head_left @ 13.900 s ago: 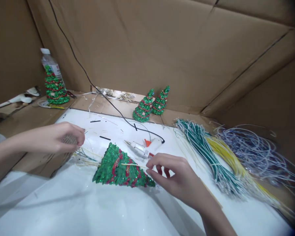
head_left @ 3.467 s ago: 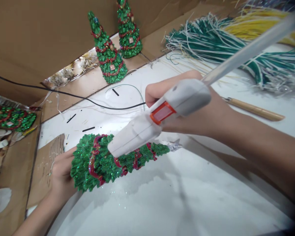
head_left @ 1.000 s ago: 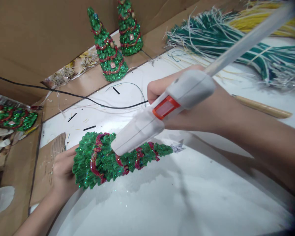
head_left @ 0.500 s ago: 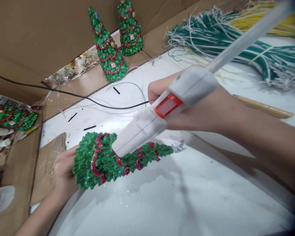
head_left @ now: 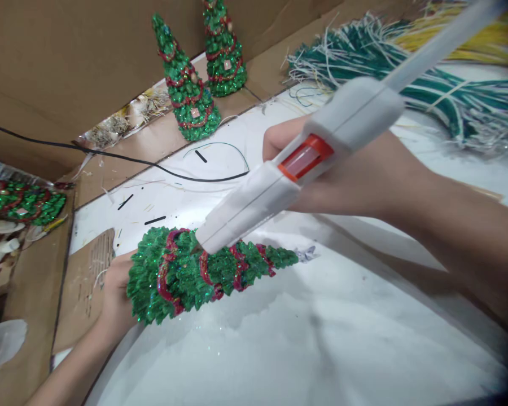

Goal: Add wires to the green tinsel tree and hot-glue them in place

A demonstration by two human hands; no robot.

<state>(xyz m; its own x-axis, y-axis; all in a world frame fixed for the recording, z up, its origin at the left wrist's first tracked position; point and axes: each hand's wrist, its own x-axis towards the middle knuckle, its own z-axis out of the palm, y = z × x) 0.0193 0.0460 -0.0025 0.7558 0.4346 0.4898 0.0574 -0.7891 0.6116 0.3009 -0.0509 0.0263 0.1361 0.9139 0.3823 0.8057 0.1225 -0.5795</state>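
Observation:
My left hand (head_left: 119, 287) is closed at the base of a glittery green miniature Christmas tree (head_left: 226, 276) with red garlands, which lies on its side with its silvery tip pointing right. Its fingers are partly hidden behind the tree. My right hand (head_left: 355, 175) is wrapped round a white hot glue gun (head_left: 254, 208) with an orange-framed window and a long glue stick in its back end. The gun's nozzle end is at the tree's upper side, between two garlands; whether it touches I cannot tell.
Two similar trees (head_left: 190, 96) stand at the back, another tree (head_left: 25, 203) lies at the left. A black cord (head_left: 152, 163) crosses the white table (head_left: 279, 349). Green and white strands (head_left: 385, 67) lie at the back right, a cardboard piece (head_left: 84, 282) by my left hand.
My right hand has moved the glue gun a little up and to the right. The tree has stayed nearly in place in my left hand.

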